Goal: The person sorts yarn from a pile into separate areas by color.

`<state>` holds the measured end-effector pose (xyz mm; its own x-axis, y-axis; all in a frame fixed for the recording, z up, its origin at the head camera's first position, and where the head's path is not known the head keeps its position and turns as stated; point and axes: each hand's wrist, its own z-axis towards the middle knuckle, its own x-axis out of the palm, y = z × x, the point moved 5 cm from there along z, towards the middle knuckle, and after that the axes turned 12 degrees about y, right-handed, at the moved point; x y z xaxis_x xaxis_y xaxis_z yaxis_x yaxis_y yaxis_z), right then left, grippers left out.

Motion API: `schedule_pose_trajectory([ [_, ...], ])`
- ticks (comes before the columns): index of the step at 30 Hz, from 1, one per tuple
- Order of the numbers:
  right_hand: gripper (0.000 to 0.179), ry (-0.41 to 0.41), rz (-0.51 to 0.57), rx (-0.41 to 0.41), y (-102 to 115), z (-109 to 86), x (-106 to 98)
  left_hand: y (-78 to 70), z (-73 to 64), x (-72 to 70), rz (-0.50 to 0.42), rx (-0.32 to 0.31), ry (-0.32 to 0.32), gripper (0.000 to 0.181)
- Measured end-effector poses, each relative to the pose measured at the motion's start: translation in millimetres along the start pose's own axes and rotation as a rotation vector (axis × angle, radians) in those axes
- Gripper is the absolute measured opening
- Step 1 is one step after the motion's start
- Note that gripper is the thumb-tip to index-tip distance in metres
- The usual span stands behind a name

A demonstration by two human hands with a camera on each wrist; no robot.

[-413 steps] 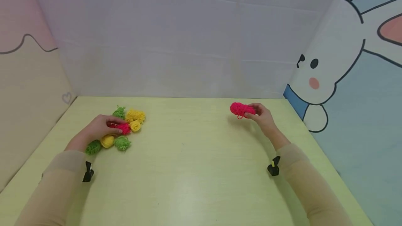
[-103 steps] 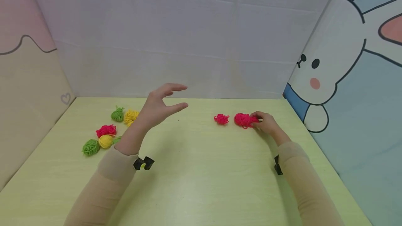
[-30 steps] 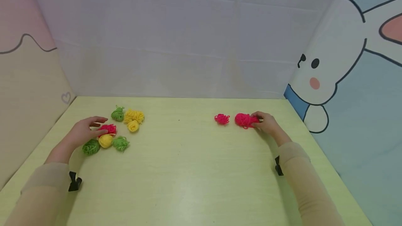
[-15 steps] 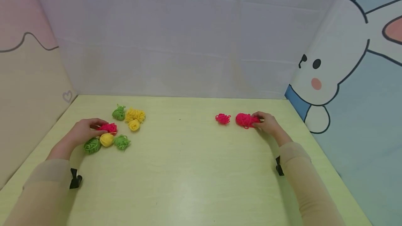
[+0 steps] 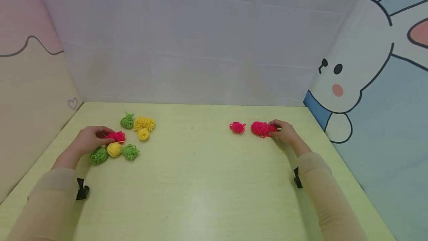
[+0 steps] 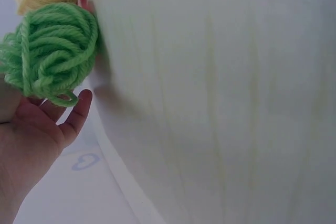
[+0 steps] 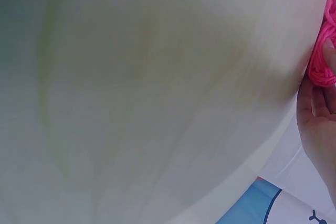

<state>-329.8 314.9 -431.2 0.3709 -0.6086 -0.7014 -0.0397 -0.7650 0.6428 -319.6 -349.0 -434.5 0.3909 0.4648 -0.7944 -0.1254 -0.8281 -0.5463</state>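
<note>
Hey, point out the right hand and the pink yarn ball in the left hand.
Right hand (image 5: 285, 131), head view, back of the hand.
Pink yarn ball (image 5: 118, 136), head view, its uncovered end.

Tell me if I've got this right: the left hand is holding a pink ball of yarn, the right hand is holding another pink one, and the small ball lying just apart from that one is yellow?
Not quite: the small ball is pink, as the head view shows. The left hand and right hand are as you said.

Yarn balls (image 5: 114, 150) left, more yarn (image 5: 237, 127) right (tabletop (image 5: 194, 181))
</note>
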Motion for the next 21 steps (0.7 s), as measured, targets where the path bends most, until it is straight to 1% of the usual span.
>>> schedule_pose_trajectory([
  [6,0.03,-0.006,-0.019,-0.013,-0.4,0.6,-0.3,-3.9,-0.1,-1.1,-0.01,-0.007,-0.002,0.042],
  [11,0.031,-0.004,-0.016,-0.008,-0.4,0.9,0.3,-8.6,2.0,-3.4,-0.018,-0.016,-0.007,0.041],
  [15,0.032,0.0,-0.008,0.001,-0.6,2.1,1.4,-13.1,3.9,-7.7,-0.006,-0.015,-0.032,0.039],
  [21,0.032,-0.005,-0.017,0.0,0.2,4.3,2.6,-23.8,4.7,-16.3,0.012,0.038,-0.104,0.033],
])
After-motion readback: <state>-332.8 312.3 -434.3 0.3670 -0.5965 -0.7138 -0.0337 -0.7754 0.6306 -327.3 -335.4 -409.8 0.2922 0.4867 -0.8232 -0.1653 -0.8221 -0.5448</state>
